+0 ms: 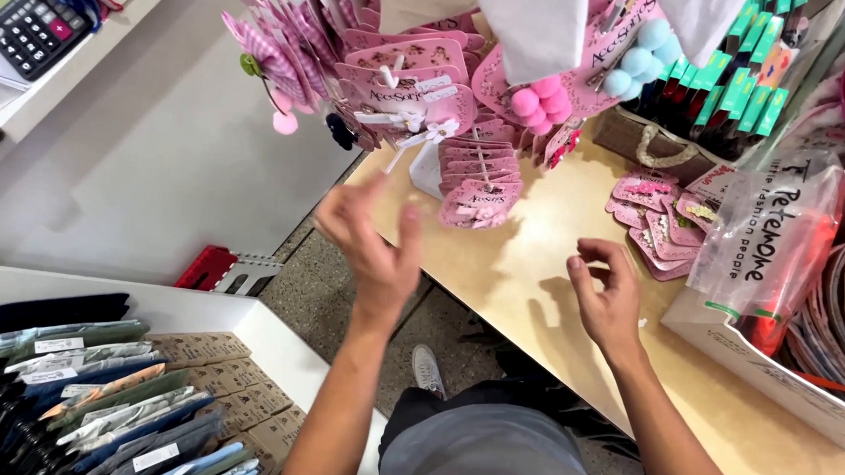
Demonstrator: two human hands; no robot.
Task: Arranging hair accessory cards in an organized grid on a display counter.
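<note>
**Hands raised below a rack of pink accessory cards**

Hands meet no object in this frame. The left hand [371, 240] sits at centre, palm turned toward the camera, fingers spread and slightly curled, holding nothing that shows. The right hand [606, 295] hovers at centre right above the pale wooden table [524, 269], fingers loosely curled with thumb and forefinger apart; it also appears empty, though a small item pinched there could be hidden.

The nearest goods are the pink hair-clip cards [480, 188] hanging in a fanned stack from the display rack [400, 68] at upper centre. They lie up and to the right of the left fingertips, close but apart, with their long axis running downward from the hooks. The left hand is the nearer of the two; the right hand is farther from that stack and closer to the loose pink cards [657, 218] lying flat on the table at right.

A clear plastic bag [769, 240] leans over a cardboard box [765, 357] at the right edge. Folded garments with tags [126, 405] fill the lower left, and a calculator [23, 17] lies at upper left.
</note>
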